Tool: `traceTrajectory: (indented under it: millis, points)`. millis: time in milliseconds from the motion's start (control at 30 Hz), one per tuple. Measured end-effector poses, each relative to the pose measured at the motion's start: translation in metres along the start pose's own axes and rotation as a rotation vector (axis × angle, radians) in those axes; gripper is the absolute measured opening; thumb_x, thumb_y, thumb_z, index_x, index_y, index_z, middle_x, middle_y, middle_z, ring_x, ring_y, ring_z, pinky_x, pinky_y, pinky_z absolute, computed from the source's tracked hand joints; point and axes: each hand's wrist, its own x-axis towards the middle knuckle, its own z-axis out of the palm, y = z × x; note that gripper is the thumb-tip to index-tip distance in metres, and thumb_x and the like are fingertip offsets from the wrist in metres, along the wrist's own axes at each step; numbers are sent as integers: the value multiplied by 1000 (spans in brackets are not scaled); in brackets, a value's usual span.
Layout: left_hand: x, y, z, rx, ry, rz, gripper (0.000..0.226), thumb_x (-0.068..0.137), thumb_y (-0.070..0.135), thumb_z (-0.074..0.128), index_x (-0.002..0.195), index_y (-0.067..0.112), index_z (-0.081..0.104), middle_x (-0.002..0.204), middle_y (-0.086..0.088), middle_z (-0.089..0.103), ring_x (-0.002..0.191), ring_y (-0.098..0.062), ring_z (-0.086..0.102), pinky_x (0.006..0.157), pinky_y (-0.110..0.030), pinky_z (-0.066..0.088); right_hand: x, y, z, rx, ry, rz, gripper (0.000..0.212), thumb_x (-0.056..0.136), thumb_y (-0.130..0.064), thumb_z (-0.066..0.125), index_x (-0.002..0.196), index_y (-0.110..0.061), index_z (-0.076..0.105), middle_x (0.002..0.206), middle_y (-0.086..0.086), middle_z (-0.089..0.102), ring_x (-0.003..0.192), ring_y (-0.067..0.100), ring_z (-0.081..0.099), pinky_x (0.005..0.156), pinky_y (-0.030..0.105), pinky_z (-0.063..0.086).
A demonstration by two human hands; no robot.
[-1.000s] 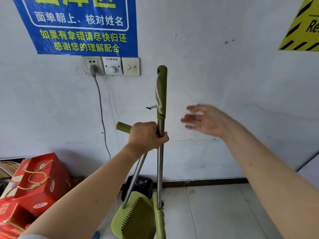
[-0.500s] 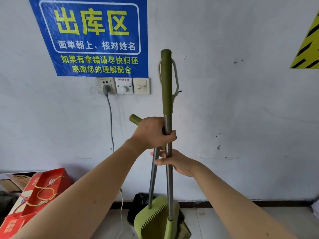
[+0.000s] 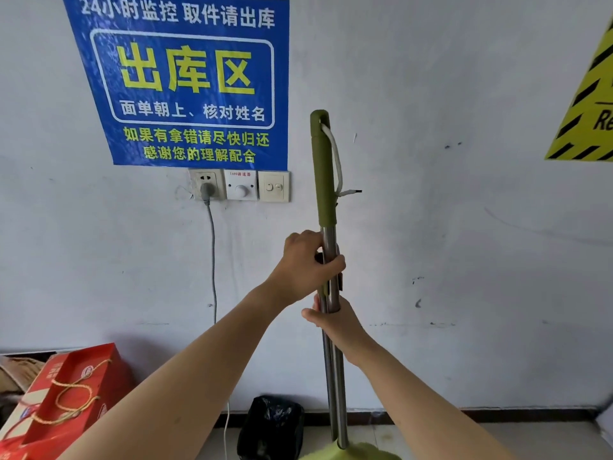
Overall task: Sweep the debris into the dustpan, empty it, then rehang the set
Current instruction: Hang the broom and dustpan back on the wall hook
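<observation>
The left hand [image 3: 306, 263] is wrapped tight around the two metal poles [image 3: 332, 360] of the broom and dustpan set, thumb crossing the front of the taller one just below its green grip [image 3: 323, 174]. The right hand [image 3: 335, 318] is closed around the same poles directly beneath, almost touching the left. Half a second ago the dustpan's shorter handle stuck out at an angle to the left of the left fist; now both poles run side by side, nearly upright, and that green end is hidden in the fists. The view has also tipped upward, so only a sliver of the green dustpan [image 3: 348, 453] shows at the bottom edge, low over the floor [image 3: 464, 439].

A white cord loop [image 3: 336, 154] hangs from the top of the grip. Behind stands a scuffed pale wall [image 3: 431, 227] with a blue sign [image 3: 185, 81], a row of sockets and switches [image 3: 240, 185] with a grey cable [image 3: 213, 260] plugged in, and a yellow-black warning sign [image 3: 587, 111] at the right edge. On the tiled floor by the dark skirting sit a black bag [image 3: 272, 426] and red gift boxes [image 3: 69, 396].
</observation>
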Motion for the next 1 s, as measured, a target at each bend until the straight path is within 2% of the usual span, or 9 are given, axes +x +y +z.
traceTrajectory:
  millis: [100, 300, 433, 567, 700, 800, 867, 900, 1000]
  points:
    - [-4, 2, 5, -31, -47, -47, 37, 74, 47, 59, 81, 11, 63, 89, -7, 61, 94, -23, 54, 88, -42, 48, -3, 2, 2, 36, 121, -17, 20, 79, -16, 63, 71, -14, 44, 61, 8, 37, 56, 19, 36, 52, 26, 34]
    - [-10, -3, 9, -75, -82, -8, 34, 77, 52, 64, 88, 20, 61, 98, 3, 60, 95, -5, 50, 81, -21, 45, -11, 13, 3, 39, 230, -42, 25, 80, -20, 65, 73, -15, 42, 59, 0, 39, 54, 16, 40, 48, 17, 36]
    - [-16, -4, 13, -69, -95, 27, 29, 75, 61, 64, 90, 37, 56, 97, 19, 52, 100, 8, 41, 80, -6, 35, -14, 20, -4, 69, 199, 24, 20, 80, -13, 64, 80, -13, 45, 69, 6, 42, 64, 17, 45, 60, 22, 40]
    - [-19, -3, 22, -35, -178, 32, 26, 71, 66, 65, 85, 47, 53, 92, 12, 50, 92, 1, 46, 77, -19, 38, -19, 24, -14, 109, 70, 106, 12, 73, -11, 64, 76, -15, 53, 72, 0, 50, 74, 15, 52, 75, 26, 43]
    - [-15, -1, 31, 261, -168, 127, 40, 73, 71, 56, 75, 32, 56, 75, 16, 50, 88, -3, 41, 96, -31, 31, -18, 22, -27, 58, -81, 105, 7, 76, -6, 66, 81, -11, 66, 84, 4, 67, 86, 12, 65, 84, 24, 46]
    - [-14, 4, 33, 397, -290, 144, 58, 73, 80, 44, 64, 24, 52, 56, 9, 47, 70, 0, 51, 105, -30, 19, -19, 21, -35, -9, -151, 109, 12, 78, -1, 64, 88, -5, 69, 93, 0, 74, 95, 10, 68, 84, 23, 46]
    - [-14, 6, 33, 467, -349, 181, 57, 70, 85, 40, 62, 29, 47, 55, 8, 50, 67, -5, 55, 94, -20, 24, -22, 21, -38, 30, -168, 91, 14, 79, -2, 64, 92, -5, 70, 97, 3, 75, 98, 11, 69, 84, 21, 48]
    - [-14, 7, 32, 496, -340, 197, 56, 68, 85, 40, 61, 30, 46, 57, 8, 51, 67, -9, 54, 79, -16, 27, -23, 20, -39, 49, -170, 88, 15, 80, -3, 64, 94, -4, 69, 99, 4, 74, 100, 12, 68, 88, 23, 49]
    - [-12, 8, 34, 554, -234, 217, 57, 68, 81, 44, 64, 25, 49, 63, 6, 54, 62, -15, 55, 54, -21, 22, -25, 13, -45, 21, -220, 77, 21, 85, -10, 66, 104, -2, 67, 107, 9, 71, 105, 12, 66, 98, 27, 49]
